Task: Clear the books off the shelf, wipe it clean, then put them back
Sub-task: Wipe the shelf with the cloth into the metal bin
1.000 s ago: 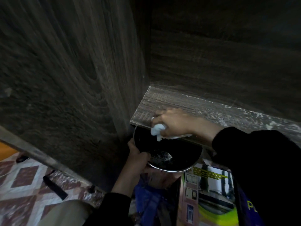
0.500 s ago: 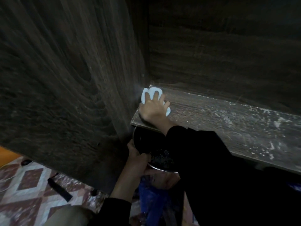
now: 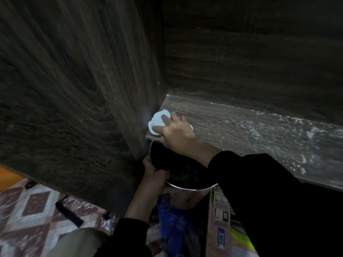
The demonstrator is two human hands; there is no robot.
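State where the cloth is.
In the head view, the cloth lies at the left end of the shelf, by the side panel, under the right hand.

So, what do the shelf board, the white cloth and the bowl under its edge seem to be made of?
The shelf board looks like laminated board with printed wood grain, matt, streaked with whitish dust. The cloth is soft white fabric or tissue, crumpled; I cannot tell which. The bowl is likely metal: its rim and outer wall shine and reflect; the inside looks dark.
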